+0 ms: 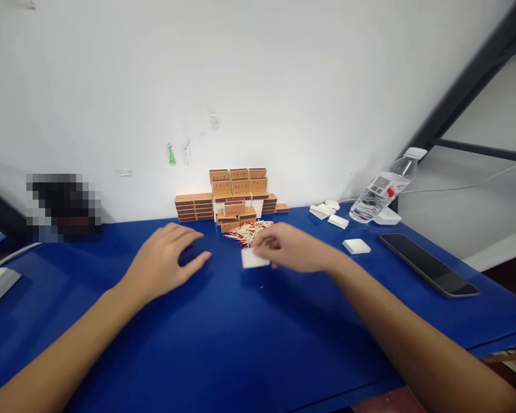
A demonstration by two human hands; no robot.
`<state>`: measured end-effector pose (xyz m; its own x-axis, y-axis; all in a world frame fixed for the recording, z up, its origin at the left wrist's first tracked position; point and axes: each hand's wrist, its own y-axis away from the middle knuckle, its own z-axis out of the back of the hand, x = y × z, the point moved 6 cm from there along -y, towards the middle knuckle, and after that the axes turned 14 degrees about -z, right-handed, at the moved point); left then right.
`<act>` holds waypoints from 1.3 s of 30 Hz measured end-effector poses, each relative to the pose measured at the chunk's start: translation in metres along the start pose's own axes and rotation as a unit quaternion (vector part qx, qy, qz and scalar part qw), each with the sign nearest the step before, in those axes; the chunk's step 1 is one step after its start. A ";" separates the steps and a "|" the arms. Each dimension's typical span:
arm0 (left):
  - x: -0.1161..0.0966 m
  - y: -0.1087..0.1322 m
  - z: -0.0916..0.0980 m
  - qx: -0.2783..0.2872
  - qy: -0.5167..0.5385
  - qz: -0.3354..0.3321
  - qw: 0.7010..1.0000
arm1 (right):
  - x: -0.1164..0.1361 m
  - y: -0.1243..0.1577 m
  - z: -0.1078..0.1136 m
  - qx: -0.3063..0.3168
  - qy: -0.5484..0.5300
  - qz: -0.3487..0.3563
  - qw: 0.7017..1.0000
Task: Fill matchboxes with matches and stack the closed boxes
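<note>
My right hand (290, 246) pinches a small white piece (253, 260), which looks like a matchbox inner tray, just above the blue table. Behind the fingers lies a loose heap of matches (245, 230) with red tips, partly covered by the hand. My left hand (165, 258) hovers or rests over the table on the left, fingers apart, holding nothing. Orange matchboxes (239, 186) rise in a stacked structure against the wall, with a lower stack of matchboxes (193, 207) at its left. A few more matchboxes (234, 207) stand in front.
Several white pieces (338, 221) lie to the right, with a single white tray-like piece (356, 246) nearer. A tilted water bottle (382, 189) leans at the back right beside a dark phone (427, 264). A blurred-out dark object (64, 206) is at left on the blue table (241, 355).
</note>
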<state>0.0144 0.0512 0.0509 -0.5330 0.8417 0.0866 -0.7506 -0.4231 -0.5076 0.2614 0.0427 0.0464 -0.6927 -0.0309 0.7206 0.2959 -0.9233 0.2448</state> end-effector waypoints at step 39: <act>-0.048 -0.004 -0.027 0.019 0.144 -0.037 0.989 | -0.041 -0.015 0.018 -0.022 0.143 0.118 0.982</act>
<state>0.0536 0.0221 0.0254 -0.3468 0.9293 -0.1270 -0.8012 -0.3639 -0.4751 0.2974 0.0647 0.0253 -0.7666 -0.3471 0.5403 0.4468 -0.8926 0.0606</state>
